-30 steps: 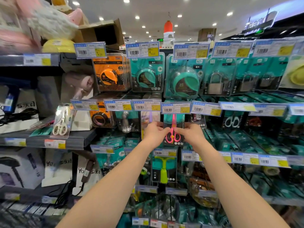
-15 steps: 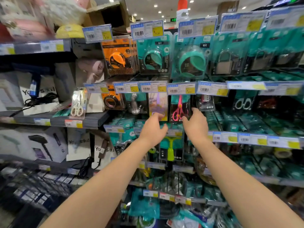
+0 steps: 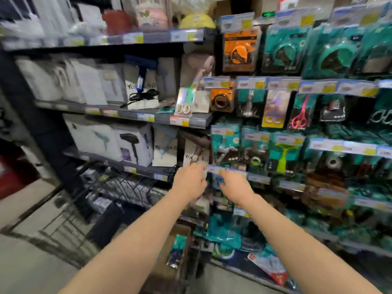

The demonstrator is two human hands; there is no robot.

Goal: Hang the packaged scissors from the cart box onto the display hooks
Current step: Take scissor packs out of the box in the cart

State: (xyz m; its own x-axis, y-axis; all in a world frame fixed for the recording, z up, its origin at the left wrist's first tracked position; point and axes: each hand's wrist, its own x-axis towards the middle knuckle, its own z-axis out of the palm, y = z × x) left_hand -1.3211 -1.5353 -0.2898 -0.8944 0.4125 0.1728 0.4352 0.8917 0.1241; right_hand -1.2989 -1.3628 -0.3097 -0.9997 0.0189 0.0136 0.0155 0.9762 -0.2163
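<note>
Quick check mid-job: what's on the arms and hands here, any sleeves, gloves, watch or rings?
The left forearm and right forearm are bare up to the frame's edge, with no sleeves in view. The left hand and right hand wear no gloves, and no watch or band shows. The picture is too blurred to tell rings.
</note>
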